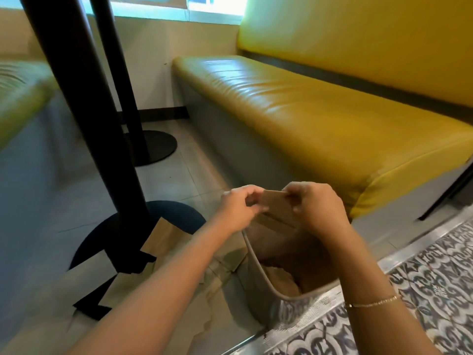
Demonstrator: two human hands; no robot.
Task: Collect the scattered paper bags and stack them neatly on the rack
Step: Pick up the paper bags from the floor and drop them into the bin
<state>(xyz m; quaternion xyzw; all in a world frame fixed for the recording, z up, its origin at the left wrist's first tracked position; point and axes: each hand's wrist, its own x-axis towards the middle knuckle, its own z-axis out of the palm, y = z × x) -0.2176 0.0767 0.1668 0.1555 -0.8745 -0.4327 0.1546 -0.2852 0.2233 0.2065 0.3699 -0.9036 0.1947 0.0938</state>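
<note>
Paper bag (275,204) is pinched at its top edge by both my grips, left hand (239,204) and right hand (316,204), above the floor (199,175) beside the yellow bench (307,111). I should flatten it squarely before stacking; more bags (163,237) lie below.

yellow bench (320,108) | black table posts (84,111) | grey tile floor (179,180) | daylit window (204,6)

Two hands (239,206) (317,204), two table posts (84,119) (120,73)
</note>
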